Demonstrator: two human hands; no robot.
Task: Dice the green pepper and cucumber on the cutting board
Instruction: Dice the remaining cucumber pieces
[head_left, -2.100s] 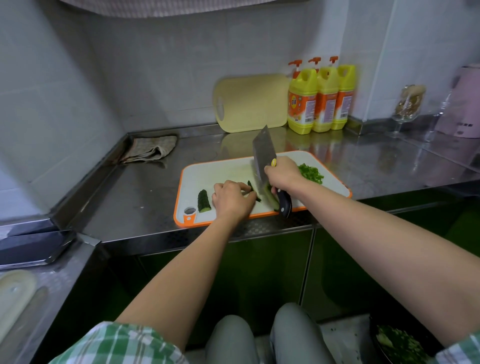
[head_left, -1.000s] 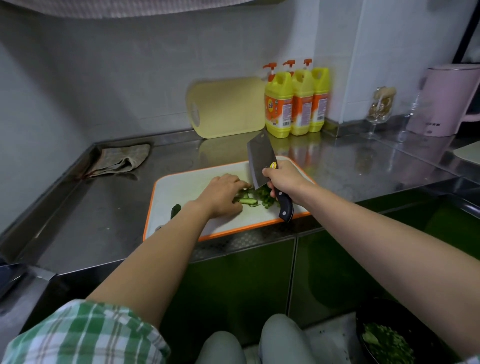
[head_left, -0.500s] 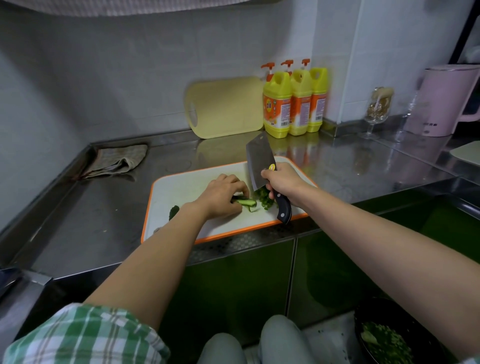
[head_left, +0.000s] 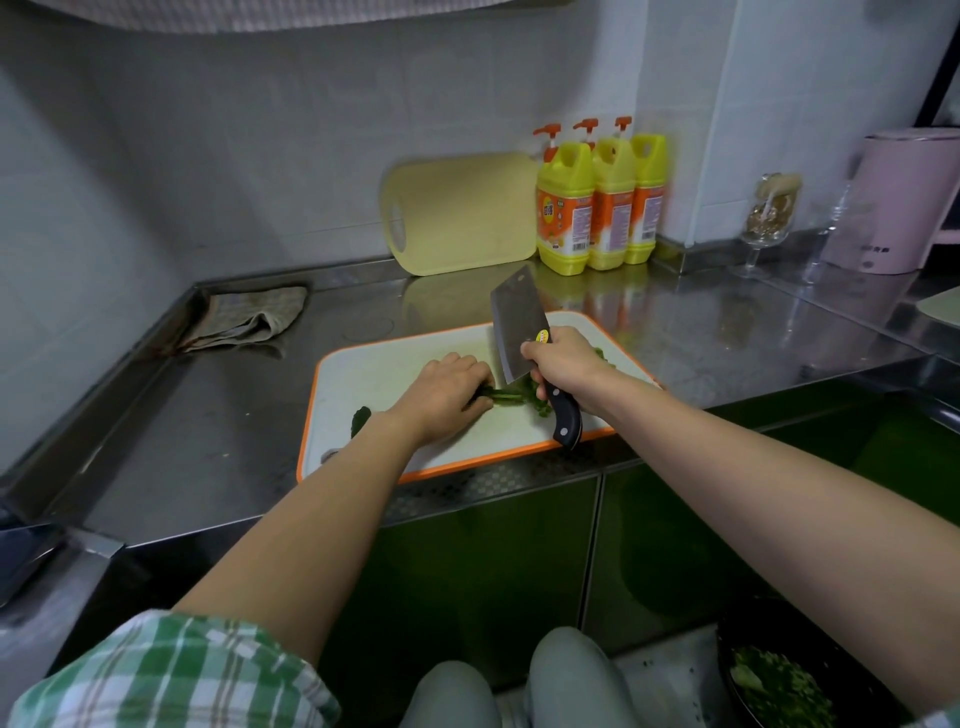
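Observation:
A white cutting board (head_left: 363, 379) with an orange rim lies on the steel counter. My left hand (head_left: 448, 391) lies knuckles up on the board, fingers curled over green cucumber strips (head_left: 506, 396) and holding them down. My right hand (head_left: 563, 364) grips the black handle of a cleaver (head_left: 517, 332), whose blade is raised just right of my left fingers, above the strips. Cut green pieces (head_left: 543, 408) lie under the blade. A dark cucumber end piece (head_left: 359, 418) rests on the board's left part, beside my left forearm.
A yellow cutting board (head_left: 462, 213) leans on the back wall beside three yellow detergent bottles (head_left: 602, 202). A folded cloth (head_left: 244, 317) lies at the back left. A glass (head_left: 769, 218) and pink kettle (head_left: 893, 202) stand right. A dark bowl of chopped greens (head_left: 779, 680) sits low right.
The cleaver has gone up and down through the cucumber strips while my left hand has crept left along them. The view shifted slightly.

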